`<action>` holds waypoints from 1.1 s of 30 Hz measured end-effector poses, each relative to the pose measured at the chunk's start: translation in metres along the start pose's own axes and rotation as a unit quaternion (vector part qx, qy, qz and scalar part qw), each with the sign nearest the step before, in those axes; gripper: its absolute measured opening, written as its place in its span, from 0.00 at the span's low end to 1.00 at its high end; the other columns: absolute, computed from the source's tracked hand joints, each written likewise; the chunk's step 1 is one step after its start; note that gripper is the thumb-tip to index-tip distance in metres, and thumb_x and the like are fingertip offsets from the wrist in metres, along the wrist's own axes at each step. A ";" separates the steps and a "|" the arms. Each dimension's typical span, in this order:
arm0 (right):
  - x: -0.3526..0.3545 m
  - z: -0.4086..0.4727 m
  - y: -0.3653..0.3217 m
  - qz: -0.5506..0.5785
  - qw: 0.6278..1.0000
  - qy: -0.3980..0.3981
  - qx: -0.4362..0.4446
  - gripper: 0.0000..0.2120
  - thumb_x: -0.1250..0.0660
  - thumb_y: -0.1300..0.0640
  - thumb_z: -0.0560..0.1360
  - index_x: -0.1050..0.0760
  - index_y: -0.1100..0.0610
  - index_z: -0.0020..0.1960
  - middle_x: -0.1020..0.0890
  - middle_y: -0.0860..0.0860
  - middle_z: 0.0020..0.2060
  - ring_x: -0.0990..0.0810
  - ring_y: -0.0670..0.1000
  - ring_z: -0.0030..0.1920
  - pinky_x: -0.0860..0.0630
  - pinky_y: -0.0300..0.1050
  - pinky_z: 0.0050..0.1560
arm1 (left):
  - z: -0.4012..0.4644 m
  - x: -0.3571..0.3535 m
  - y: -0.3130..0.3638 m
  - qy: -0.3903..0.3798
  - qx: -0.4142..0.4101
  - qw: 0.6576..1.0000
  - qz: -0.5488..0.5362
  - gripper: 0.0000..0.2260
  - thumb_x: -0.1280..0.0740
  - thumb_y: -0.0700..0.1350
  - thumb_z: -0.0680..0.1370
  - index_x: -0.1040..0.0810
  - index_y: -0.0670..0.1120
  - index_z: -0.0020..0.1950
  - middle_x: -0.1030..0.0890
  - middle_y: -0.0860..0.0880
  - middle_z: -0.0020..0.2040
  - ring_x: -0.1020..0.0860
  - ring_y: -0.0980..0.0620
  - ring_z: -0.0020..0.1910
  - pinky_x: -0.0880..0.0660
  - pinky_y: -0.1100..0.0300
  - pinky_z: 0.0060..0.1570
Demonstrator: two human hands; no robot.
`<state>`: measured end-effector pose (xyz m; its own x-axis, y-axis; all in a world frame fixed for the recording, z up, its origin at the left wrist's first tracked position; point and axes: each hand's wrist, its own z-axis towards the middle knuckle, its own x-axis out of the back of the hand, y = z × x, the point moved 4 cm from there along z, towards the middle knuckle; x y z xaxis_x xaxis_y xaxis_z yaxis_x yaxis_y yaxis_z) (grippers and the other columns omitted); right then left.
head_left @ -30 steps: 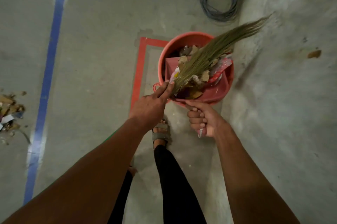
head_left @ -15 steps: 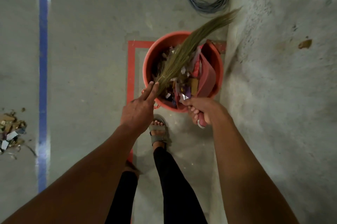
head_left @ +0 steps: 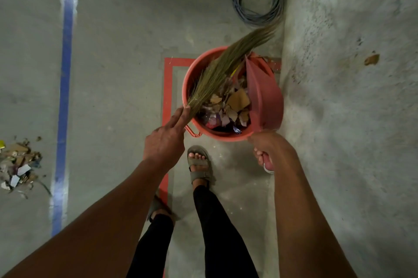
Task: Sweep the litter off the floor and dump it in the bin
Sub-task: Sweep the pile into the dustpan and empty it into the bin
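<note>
Your right hand [head_left: 268, 149] has its fingers curled tight round the handle of the pink plastic dustpan [head_left: 263, 94], which stands tipped nearly on edge over the right side of the round red plastic bin [head_left: 192, 78]; your left hand [head_left: 165, 139] grips the bound end of the straw-coloured grass broom [head_left: 226, 67] with two fingers laid straight along it, the bristles slanting across the bin's mouth and out past its far rim. The litter in the bin [head_left: 228, 108], torn cardboard and wrappers, already sits high. That is the risk: with the pan so steep and close to the right rim, anything clinging to it may slide outside onto the concrete floor [head_left: 117, 51], and a hard flick of the broom could drag light scraps back over the near edge towards your sandalled foot [head_left: 200, 162]. The bin looks light, so pressing the pan on its rim might tip it. A second pile of litter [head_left: 18, 164] waits beyond the blue tape line [head_left: 64, 96]. You have no readable writing or brand anywhere here.
</note>
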<state>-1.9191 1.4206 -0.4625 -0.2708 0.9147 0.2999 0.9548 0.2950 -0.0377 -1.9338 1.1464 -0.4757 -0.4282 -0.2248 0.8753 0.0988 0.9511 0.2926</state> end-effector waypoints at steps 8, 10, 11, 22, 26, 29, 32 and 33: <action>-0.001 -0.011 0.006 0.020 0.998 0.043 0.052 0.09 0.40 0.64 0.77 0.29 0.64 0.38 0.30 0.55 0.22 0.32 0.52 0.22 0.33 0.46 0.30 | -0.028 0.007 -0.005 0.004 -0.015 1.000 0.004 0.30 0.42 0.49 0.87 0.54 0.62 0.84 0.41 0.58 0.83 0.16 0.45 0.50 0.19 0.53 0.33; -0.004 -0.012 0.007 0.062 0.995 0.042 0.059 0.09 0.39 0.63 0.78 0.29 0.63 0.39 0.31 0.54 0.22 0.33 0.52 0.22 0.34 0.46 0.31 | -0.033 0.010 -0.009 0.004 -0.024 1.000 0.012 0.30 0.42 0.49 0.87 0.53 0.62 0.84 0.40 0.58 0.83 0.16 0.45 0.49 0.19 0.53 0.33; -0.005 -0.014 0.006 0.103 0.992 0.040 0.062 0.07 0.40 0.63 0.78 0.29 0.61 0.41 0.32 0.54 0.23 0.34 0.51 0.22 0.35 0.44 0.29 | -0.034 0.013 -0.011 0.007 -0.026 1.000 0.013 0.29 0.42 0.50 0.87 0.52 0.62 0.84 0.39 0.57 0.82 0.15 0.45 0.49 0.18 0.52 0.33; 0.038 -0.011 -0.043 0.310 0.946 0.018 0.093 0.12 0.40 0.61 0.80 0.34 0.54 0.39 0.36 0.47 0.23 0.39 0.45 0.21 0.40 0.37 0.24 | 0.029 0.053 0.007 0.048 0.016 0.997 -0.057 0.27 0.40 0.50 0.85 0.44 0.62 0.83 0.31 0.54 0.79 0.17 0.36 0.57 0.17 0.39 0.48; 0.065 0.012 -0.072 0.311 0.945 0.000 0.100 0.16 0.42 0.62 0.80 0.38 0.52 0.35 0.38 0.46 0.22 0.41 0.44 0.20 0.40 0.35 0.21 | 0.074 0.059 0.026 0.004 0.026 0.998 -0.057 0.27 0.40 0.51 0.84 0.42 0.64 0.82 0.24 0.48 0.73 0.20 0.34 0.57 0.20 0.41 0.53; 0.080 0.027 -0.091 0.294 0.951 -0.024 0.090 0.18 0.44 0.63 0.80 0.39 0.51 0.34 0.39 0.45 0.21 0.42 0.44 0.19 0.41 0.34 0.20 | 0.107 0.065 0.046 -0.033 0.030 0.998 -0.045 0.27 0.40 0.50 0.83 0.40 0.64 0.81 0.20 0.40 0.64 0.20 0.35 0.56 0.21 0.44 0.52; 0.089 0.037 -0.109 0.256 0.963 -0.033 0.083 0.19 0.44 0.63 0.81 0.40 0.51 0.32 0.40 0.45 0.20 0.44 0.43 0.18 0.43 0.33 0.19 | 0.135 0.070 0.068 -0.073 0.011 0.997 -0.027 0.27 0.40 0.49 0.84 0.41 0.63 0.82 0.20 0.38 0.64 0.19 0.35 0.56 0.21 0.46 0.53; 0.091 0.039 -0.114 0.234 0.968 -0.036 0.083 0.19 0.44 0.63 0.81 0.41 0.51 0.32 0.40 0.45 0.20 0.44 0.43 0.18 0.43 0.33 0.19 | 0.143 0.071 0.075 -0.093 0.006 0.995 -0.026 0.27 0.40 0.50 0.84 0.41 0.62 0.82 0.21 0.38 0.65 0.20 0.36 0.57 0.22 0.46 0.54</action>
<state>-2.0575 1.4812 -0.4681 0.1729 0.9740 0.1462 0.9438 -0.1214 -0.3075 -2.0849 1.2318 -0.4468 -0.5911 -0.2310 0.7728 0.0618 0.9423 0.3290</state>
